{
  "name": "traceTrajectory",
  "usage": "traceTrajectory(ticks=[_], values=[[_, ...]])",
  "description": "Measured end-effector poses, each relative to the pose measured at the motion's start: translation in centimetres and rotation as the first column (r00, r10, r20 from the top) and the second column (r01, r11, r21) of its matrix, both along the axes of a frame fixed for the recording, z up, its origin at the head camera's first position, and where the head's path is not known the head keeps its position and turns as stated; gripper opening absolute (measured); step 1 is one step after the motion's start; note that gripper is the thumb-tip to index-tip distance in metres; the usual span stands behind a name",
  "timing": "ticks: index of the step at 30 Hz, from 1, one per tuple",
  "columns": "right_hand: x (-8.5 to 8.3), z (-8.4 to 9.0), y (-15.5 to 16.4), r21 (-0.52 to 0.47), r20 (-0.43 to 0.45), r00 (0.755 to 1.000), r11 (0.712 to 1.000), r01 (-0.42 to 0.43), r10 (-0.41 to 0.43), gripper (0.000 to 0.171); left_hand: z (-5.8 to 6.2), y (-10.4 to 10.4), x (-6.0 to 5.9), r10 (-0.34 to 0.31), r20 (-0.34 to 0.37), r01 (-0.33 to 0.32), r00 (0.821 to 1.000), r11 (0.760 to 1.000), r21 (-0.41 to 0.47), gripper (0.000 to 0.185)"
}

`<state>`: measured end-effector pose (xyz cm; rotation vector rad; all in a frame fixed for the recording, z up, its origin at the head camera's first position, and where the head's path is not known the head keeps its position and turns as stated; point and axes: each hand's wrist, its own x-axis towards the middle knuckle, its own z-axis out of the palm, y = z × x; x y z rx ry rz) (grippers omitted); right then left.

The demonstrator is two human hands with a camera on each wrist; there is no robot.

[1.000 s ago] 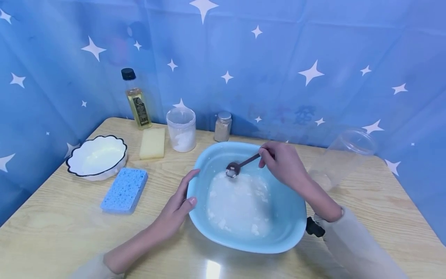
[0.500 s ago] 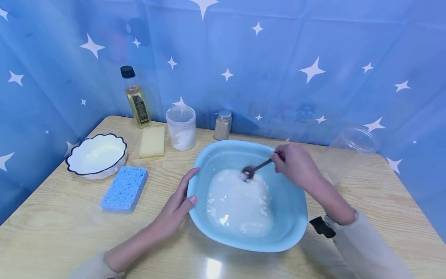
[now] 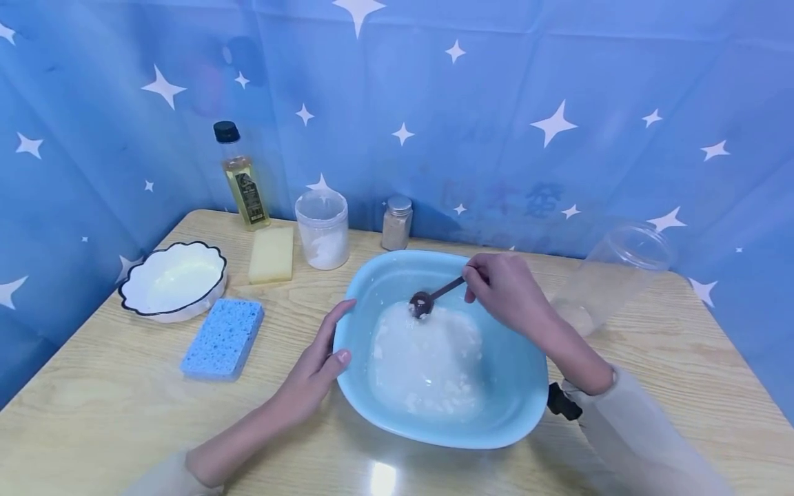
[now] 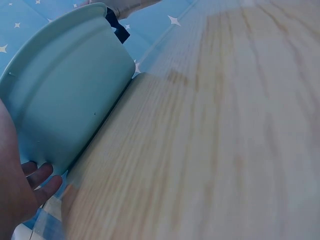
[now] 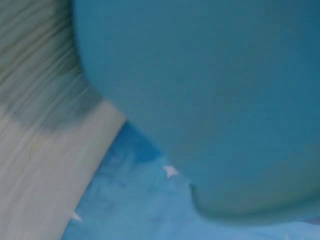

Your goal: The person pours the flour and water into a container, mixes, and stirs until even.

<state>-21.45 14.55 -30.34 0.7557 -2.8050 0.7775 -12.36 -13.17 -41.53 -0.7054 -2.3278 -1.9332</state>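
In the head view a light blue basin stands on the table with cloudy white liquid and floating white lumps in it. My right hand pinches the handle of a dark brown spoon. The spoon's round bowl sits at the far edge of the liquid, with white bits on it. My left hand rests against the basin's left side, thumb and forefinger spread at the rim. In the left wrist view its other fingers touch the outer wall. The right wrist view shows mostly blurred basin wall.
At left are a scalloped white dish and blue sponge. Behind stand an oil bottle, yellow sponge, tub of white powder and small shaker jar. A clear container is beyond my right forearm.
The spoon moved right and toward me through the white liquid, then came back left with my right hand. My left hand has stayed at the basin's side.
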Motion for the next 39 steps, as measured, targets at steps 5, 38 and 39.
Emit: traceTrajectory(ticks=[5, 38, 39], values=[[0.0, -0.2, 0.9, 0.061, -0.030, 0.998, 0.997, 0.053, -0.051, 0.024, -0.1, 0.0, 0.0, -0.007, -0.006, 0.007, 1.000, 1.000, 0.011, 0.058], [1.1, 1.7, 2.4, 0.056, -0.069, 0.997, 0.998, 0.029, -0.025, 0.026, -0.1, -0.1, -0.1, -0.011, -0.011, 0.011, 1.000, 1.000, 0.008, 0.057], [1.0, 1.4, 2.1, 0.062, -0.071, 0.997, 0.998, 0.023, -0.019, 0.026, -0.2, -0.1, -0.1, -0.008, -0.009, 0.009, 1.000, 1.000, 0.006, 0.057]])
